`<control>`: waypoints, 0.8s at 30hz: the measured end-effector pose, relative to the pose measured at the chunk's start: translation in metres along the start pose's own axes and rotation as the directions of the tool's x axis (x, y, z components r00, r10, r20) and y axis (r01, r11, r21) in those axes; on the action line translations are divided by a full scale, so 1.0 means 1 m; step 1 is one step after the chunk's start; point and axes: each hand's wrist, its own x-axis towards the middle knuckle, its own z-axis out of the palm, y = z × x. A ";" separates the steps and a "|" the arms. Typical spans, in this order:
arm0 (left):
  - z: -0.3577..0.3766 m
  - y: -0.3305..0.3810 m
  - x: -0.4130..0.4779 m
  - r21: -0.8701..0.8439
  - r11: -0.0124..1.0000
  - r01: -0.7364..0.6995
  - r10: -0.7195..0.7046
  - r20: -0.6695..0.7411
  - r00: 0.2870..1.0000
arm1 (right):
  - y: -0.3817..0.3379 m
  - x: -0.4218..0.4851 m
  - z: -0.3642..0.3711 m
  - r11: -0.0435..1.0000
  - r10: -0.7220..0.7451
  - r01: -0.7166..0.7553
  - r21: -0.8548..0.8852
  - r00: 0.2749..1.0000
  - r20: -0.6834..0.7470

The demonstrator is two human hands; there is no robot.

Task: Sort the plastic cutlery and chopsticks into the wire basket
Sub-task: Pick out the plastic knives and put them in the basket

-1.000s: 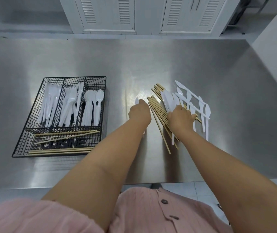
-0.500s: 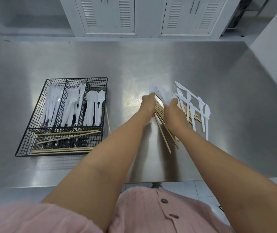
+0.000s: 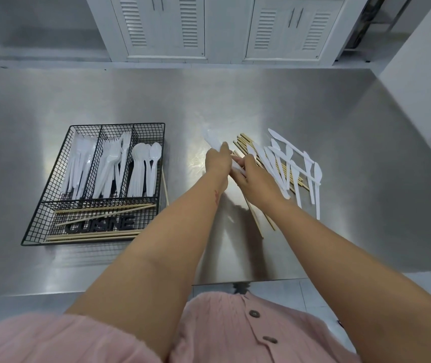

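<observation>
Left hand (image 3: 218, 159) closed around a few white plastic utensils (image 3: 212, 140), the ends sticking out past the fingers toward the far side of the bench (image 3: 235, 100); blurred, so which kind cannot be told. Right hand (image 3: 255, 176) touches the left, fingers curled on the near ends of the same bundle, just above the loose pile. Pile: wooden chopsticks (image 3: 243, 142) lying side by side, white knives (image 3: 295, 163) strewn over and beside them. Wire basket (image 3: 39, 231) sits well apart to the left. Its three far compartments hold, left to right, knives (image 3: 78, 163), forks (image 3: 109, 163), spoons (image 3: 145, 166). The long near compartment holds chopsticks (image 3: 99, 209). One single chopstick (image 3: 165, 187) lies on the bench against the basket's right wall. Pink buttoned shirt (image 3: 235, 334) fills the lower edge of view.
</observation>
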 end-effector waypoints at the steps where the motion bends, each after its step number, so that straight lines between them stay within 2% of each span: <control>1: -0.001 0.001 0.000 -0.020 1.000 -0.009 0.009 -0.019 1.000 | -0.001 0.000 0.001 0.999 0.004 -0.004 0.035 1.000 0.000; 4: -0.007 0.006 0.003 -0.134 0.991 -0.022 0.010 -0.090 0.996 | -0.007 -0.001 -0.002 0.959 0.115 -0.114 0.258 0.993 0.010; 6: -0.008 0.011 0.007 -0.275 0.961 -0.004 -0.023 -0.094 0.995 | -0.003 0.000 -0.009 0.853 0.266 -0.234 0.466 0.964 -0.003; 8: -0.006 0.016 0.009 -0.438 0.899 0.009 -0.037 -0.055 0.998 | 0.004 0.004 -0.015 0.609 0.462 -0.368 0.703 0.885 0.063; 10: -0.003 0.021 0.008 -0.507 0.862 0.010 -0.027 -0.026 0.999 | 0.008 0.007 -0.016 0.314 0.572 -0.433 0.845 0.797 0.196; 13: 0.009 0.023 -0.002 -0.530 0.848 0.012 0.005 0.031 1.000 | 0.002 0.012 -0.010 -0.063 0.556 -0.389 0.919 0.751 0.356; 15: 0.018 0.019 -0.009 -0.480 0.877 0.023 0.012 0.070 0.998 | -0.010 0.014 -0.009 -0.212 0.510 -0.343 0.915 0.760 0.403; 16: 0.022 0.017 -0.011 -0.452 0.891 0.040 0.004 0.096 0.995 | -0.014 0.016 -0.009 -0.239 0.495 -0.322 0.916 0.771 0.400; 18: 0.027 0.011 -0.010 -0.390 0.919 0.060 -0.015 0.117 0.993 | -0.018 0.017 -0.011 -0.226 0.488 -0.304 0.925 0.787 0.378; 19: 0.027 0.008 -0.009 -0.349 0.935 0.056 -0.021 0.102 0.995 | -0.018 0.017 -0.012 -0.164 0.499 -0.317 0.934 0.790 0.356; 20: 0.026 0.006 -0.007 -0.309 0.950 0.052 -0.027 0.083 0.996 | -0.014 0.017 -0.012 -0.011 0.541 -0.349 0.937 0.786 0.299; 21: 0.025 0.005 -0.004 -0.276 0.960 0.055 -0.037 0.069 0.997 | -0.007 0.017 -0.013 0.202 0.590 -0.393 0.897 0.780 0.209; 23: 0.021 0.002 0.001 -0.232 0.969 0.081 -0.066 0.074 0.995 | 0.013 0.015 -0.015 0.625 0.658 -0.475 0.620 0.748 -0.090; 24: 0.019 0.000 0.005 -0.213 0.973 0.091 -0.076 0.079 0.994 | 0.024 0.012 -0.018 0.739 0.650 -0.526 0.421 0.720 -0.242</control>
